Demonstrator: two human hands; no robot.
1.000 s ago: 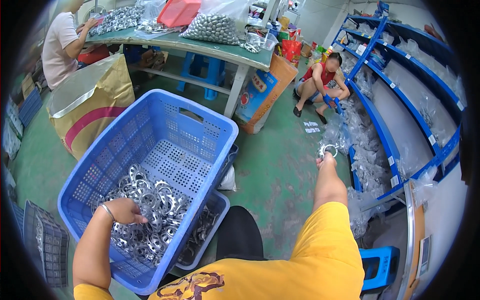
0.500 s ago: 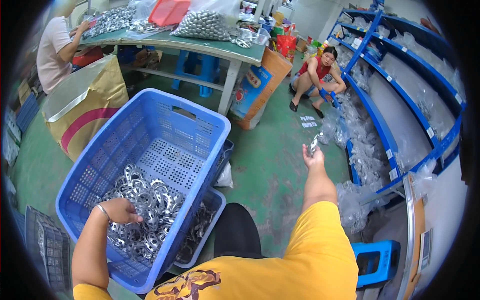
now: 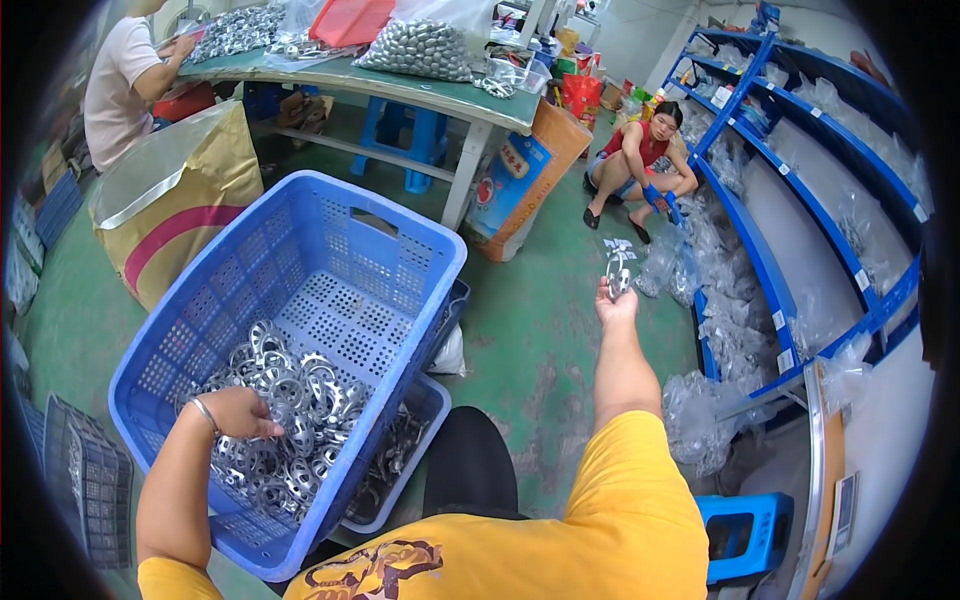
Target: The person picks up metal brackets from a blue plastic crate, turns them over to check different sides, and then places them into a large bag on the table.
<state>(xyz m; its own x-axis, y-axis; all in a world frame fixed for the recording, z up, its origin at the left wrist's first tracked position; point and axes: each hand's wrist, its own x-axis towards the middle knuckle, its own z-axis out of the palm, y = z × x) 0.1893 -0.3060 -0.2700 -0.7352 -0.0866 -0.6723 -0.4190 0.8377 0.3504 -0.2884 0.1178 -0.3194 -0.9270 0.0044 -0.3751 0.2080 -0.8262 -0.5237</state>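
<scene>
My right hand (image 3: 616,307) is stretched out over the floor, closed on a shiny silver metal part (image 3: 621,281) that stands up from the fingers. Curved, with openings in it, the part looks like those in the basket. My left hand (image 3: 246,412), with a bangle at the wrist, rests at the pile of silver ring-shaped metal parts (image 3: 318,385). Its fingers are curled, and whatever they may hold is hidden. The pile lies in a large blue perforated plastic basket (image 3: 417,238), tilted toward me.
Below the basket is a grey bin (image 3: 436,400) of metal parts. A green-topped table (image 3: 330,68) with bagged parts stands ahead, beside two sacks. A person (image 3: 650,165) in blue gloves squats near blue shelving (image 3: 765,240); another person (image 3: 125,75) sits far left. A blue stool (image 3: 750,535) is at right.
My right hand has moved slightly left, and the metal part in it has turned more upright. My left hand stays at the pile. The squatting person's gloved hands have shifted a little.
</scene>
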